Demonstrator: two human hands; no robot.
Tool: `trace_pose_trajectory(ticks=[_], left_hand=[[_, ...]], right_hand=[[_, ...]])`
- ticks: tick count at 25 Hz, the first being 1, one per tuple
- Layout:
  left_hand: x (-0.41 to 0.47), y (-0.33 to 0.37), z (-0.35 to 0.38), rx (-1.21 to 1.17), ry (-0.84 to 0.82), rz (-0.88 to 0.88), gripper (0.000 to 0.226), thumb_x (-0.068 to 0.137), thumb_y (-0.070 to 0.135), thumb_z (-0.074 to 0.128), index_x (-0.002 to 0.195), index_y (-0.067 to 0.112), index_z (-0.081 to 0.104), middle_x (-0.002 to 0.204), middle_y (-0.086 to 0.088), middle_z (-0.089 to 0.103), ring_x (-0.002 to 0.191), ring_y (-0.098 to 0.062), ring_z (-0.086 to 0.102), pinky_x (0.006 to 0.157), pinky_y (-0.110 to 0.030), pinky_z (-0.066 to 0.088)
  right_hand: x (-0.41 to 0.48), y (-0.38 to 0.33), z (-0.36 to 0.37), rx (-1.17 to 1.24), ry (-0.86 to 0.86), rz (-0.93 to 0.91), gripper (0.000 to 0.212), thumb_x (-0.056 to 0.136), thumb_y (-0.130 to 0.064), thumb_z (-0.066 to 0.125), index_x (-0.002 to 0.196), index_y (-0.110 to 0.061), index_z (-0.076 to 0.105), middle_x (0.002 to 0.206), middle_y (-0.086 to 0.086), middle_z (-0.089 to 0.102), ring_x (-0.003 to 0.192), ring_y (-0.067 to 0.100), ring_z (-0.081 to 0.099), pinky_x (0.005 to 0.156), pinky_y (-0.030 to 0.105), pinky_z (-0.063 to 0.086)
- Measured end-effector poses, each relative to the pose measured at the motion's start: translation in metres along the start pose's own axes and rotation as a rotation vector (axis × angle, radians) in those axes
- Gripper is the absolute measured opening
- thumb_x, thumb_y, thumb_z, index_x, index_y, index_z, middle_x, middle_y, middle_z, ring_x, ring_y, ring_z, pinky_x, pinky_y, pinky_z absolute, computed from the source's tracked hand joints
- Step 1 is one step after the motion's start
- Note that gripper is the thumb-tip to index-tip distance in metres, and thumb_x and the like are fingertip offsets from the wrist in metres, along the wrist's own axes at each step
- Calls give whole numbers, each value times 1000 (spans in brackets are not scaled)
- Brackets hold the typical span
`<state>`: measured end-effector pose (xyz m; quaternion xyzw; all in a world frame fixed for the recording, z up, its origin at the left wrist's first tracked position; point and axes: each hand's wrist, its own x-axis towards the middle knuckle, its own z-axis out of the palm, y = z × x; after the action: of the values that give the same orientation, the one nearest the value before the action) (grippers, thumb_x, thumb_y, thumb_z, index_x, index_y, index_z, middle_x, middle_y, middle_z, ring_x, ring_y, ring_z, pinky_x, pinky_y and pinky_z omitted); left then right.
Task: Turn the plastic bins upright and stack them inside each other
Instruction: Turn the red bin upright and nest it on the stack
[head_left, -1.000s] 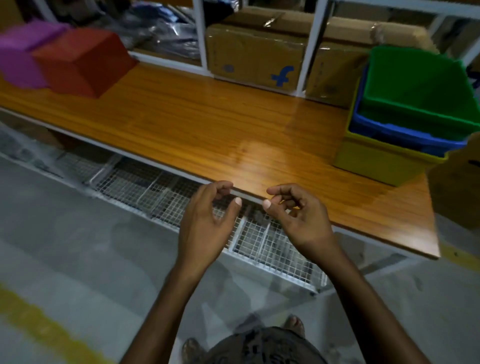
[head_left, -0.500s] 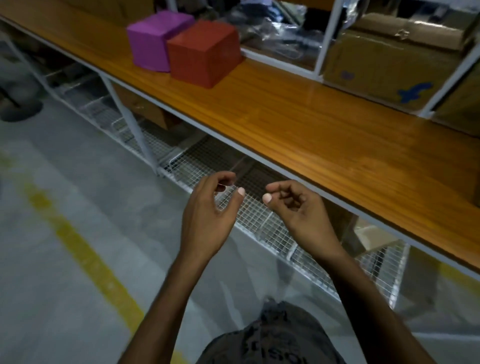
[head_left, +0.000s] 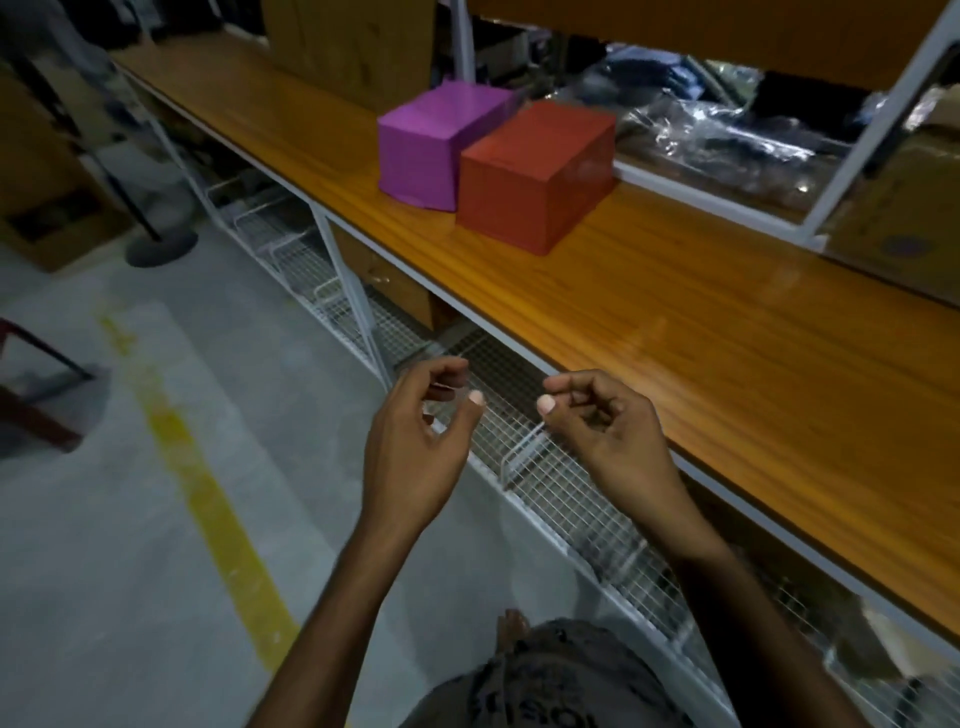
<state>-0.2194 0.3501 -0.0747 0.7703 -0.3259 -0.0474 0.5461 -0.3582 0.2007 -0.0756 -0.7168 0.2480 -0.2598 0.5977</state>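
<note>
Both hands hang in front of the body, out over the floor and just short of the desk's front edge. In the head view, the left hand is loosely curled, thumb and fingers bent toward each other but with a gap between them, and it holds nothing. The right hand is curled the same way, thumb tip pointing toward the left hand, and is likewise empty. The two are near each other but apart, and neither touches the desk or a bin.

Two bins show in this view, both on the desk toward its back edge, well apart from the hands. The purple bin and the red bin sit side by side, touching or nearly so, the purple one farther along toward the desk's far end. Each shows a closed flat face on top and walls that flare downward, so both appear to rest mouth down.

Judged from this, the task's work on these two has not started: neither is turned upright, and neither is nested in the other. What is left here is to reach each one, flip it mouth up, and set one inside the other. Whether other bins exist beyond the frame cannot be told from this view.
</note>
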Motion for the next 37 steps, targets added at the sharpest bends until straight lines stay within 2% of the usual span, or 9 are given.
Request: trace_pose_trajectory(ticks=[8,13,19,22,25,30,33,35,37], left_hand=[[179,-38,-10,-60,-41,16,31,90,27,74,117,36,65,110,20,67,105,0,63,85,-31,56],[299,-95,5,-149,-220,-44,28,92,25,74,115,37,63,109,16,66,101,-1,63,82,-36,57],[432,-169,41,-210,-489,-65,47,87,17,77,125,31,52,116,11,62,107,-10,62,75,-12,46],[480,-199,61,-178,-580,-73,62,87,16,77,140,22,46,138,-1,55,120,-19,57,91,-28,50],[509,-221,80,-119,-680,-79,79,86,19,77,152,17,34,148,-5,48,130,-23,52,107,-44,46],[536,-243,104,-83,-698,-119,90,84,34,74,158,22,25,154,-8,45,138,-30,48,110,-38,39],[540,-237,117,-183,-791,-176,90,82,35,75,158,26,25,155,-10,41,133,-36,53,103,-58,48],[537,-228,116,-180,-714,-139,82,83,36,76,154,24,35,150,-9,45,131,-33,54,102,-53,49],[541,-214,103,-185,-576,-81,75,83,48,72,149,25,44,144,-6,51,129,-28,55,104,-40,46]], right_hand=[[174,-11,39,-64,140,-50,19,91,-32,75,109,-25,72,94,-10,70,88,3,63,75,9,48],[260,11,62,-160,361,-41,26,90,-42,73,115,-36,67,106,-15,68,99,5,65,80,27,55],[351,45,100,-229,720,103,43,88,-34,76,127,-34,57,128,-12,60,109,6,59,84,38,57],[385,61,110,-319,826,236,54,89,-33,76,137,-28,52,140,-4,55,114,10,56,94,43,55],[405,72,111,-367,840,313,66,87,-38,76,145,-25,46,148,0,50,120,14,55,98,44,54],[431,73,110,-438,784,439,84,80,-41,77,153,-26,39,155,1,46,138,24,49,106,51,49],[440,65,123,-393,743,315,59,76,-49,75,128,-54,47,128,-11,63,113,9,64,88,39,58],[438,57,130,-336,731,271,53,76,-53,74,117,-65,43,122,-14,62,99,2,67,76,31,60],[429,40,125,-306,711,227,65,79,-41,78,131,-59,43,133,-13,59,100,-5,66,73,21,58]])
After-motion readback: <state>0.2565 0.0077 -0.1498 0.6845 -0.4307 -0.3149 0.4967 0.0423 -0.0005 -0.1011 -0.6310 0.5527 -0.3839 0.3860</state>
